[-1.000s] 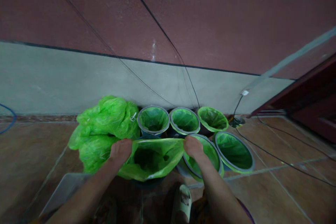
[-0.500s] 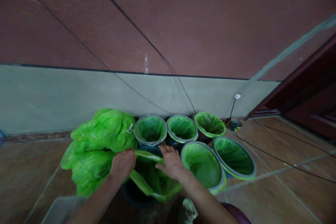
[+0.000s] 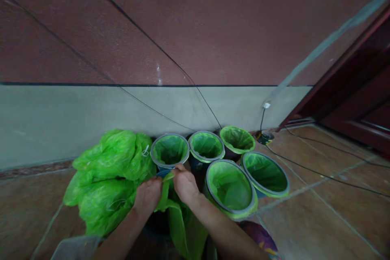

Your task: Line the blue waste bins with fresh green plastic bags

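A green plastic bag (image 3: 179,227) hangs with its edge stretched between my hands over a dark blue bin (image 3: 156,225). My left hand (image 3: 149,195) is closed on the bag's edge at the bin's left side. At the far rim, my right hand (image 3: 184,183) pinches the same edge, its fingers bent over it. The bag's near part drapes loosely toward me. Much of the bin is hidden by the bag and my forearms.
Several bins lined with green bags, such as a near one (image 3: 233,187), stand behind and to the right. Puffy green bags (image 3: 112,166) are heaped at left. A black cable (image 3: 319,174) crosses the tiles. A translucent container (image 3: 74,248) sits at lower left.
My right hand has gone from spread fingers to a grip on the bag's edge and moved left, closer to my left hand. The bag's opening has narrowed. The view has shifted a little right.
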`<state>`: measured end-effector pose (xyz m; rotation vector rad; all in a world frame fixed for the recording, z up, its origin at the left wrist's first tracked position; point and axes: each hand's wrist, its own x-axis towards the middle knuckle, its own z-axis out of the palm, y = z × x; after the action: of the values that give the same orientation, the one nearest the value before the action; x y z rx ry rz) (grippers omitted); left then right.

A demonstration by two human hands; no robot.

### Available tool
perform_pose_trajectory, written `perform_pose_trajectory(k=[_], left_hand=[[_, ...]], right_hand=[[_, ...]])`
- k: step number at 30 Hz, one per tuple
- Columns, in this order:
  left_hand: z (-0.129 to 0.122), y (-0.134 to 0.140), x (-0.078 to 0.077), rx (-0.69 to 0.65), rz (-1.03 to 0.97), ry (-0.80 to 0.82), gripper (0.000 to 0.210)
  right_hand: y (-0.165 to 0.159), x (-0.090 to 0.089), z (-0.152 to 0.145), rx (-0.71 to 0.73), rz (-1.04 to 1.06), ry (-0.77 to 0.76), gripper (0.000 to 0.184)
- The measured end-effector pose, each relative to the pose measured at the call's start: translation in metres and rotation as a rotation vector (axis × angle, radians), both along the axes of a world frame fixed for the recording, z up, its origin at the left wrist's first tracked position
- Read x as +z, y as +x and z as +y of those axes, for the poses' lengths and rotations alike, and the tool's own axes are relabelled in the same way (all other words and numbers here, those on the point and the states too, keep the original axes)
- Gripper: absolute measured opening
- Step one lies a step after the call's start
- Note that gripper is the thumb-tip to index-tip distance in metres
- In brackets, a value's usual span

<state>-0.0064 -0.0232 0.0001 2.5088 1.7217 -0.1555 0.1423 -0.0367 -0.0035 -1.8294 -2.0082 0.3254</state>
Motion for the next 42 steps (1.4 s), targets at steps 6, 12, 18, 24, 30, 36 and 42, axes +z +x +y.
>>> perform_pose_trajectory(k=[6, 12, 18, 24, 30, 36, 42], left_hand=[[0.004, -0.011, 0.009, 0.072, 0.024, -0.024, 0.039], [0.011, -0.024, 0.013, 0.127, 0.029, 0.002, 0.038], [0.013, -0.026, 0.013, 0.118, 0.02, 0.031, 0.037], [0.003, -0.01, 0.015, 0.056, -0.047, -0.025, 0.032], [-0.009, 0.008, 0.011, -0.038, -0.081, -0.076, 0.033], [-0.01, 0.011, 0.005, -0.048, -0.072, -0.099, 0.036], [-0.006, 0.003, -0.003, -0.044, -0.022, -0.111, 0.04]], right_hand=[[0.021, 0.011, 0.007, -0.071, 0.034, -0.039, 0.03], [0.044, 0.017, 0.017, -0.206, -0.021, -0.136, 0.029], [0.045, 0.017, 0.007, -0.259, -0.146, -0.278, 0.034], [0.014, 0.014, -0.008, -0.077, -0.167, -0.199, 0.069], [0.0, 0.003, -0.007, 0.084, -0.154, -0.165, 0.027], [0.002, 0.004, -0.004, 0.1, -0.17, -0.158, 0.026], [0.007, 0.007, -0.003, 0.022, -0.189, -0.172, 0.027]])
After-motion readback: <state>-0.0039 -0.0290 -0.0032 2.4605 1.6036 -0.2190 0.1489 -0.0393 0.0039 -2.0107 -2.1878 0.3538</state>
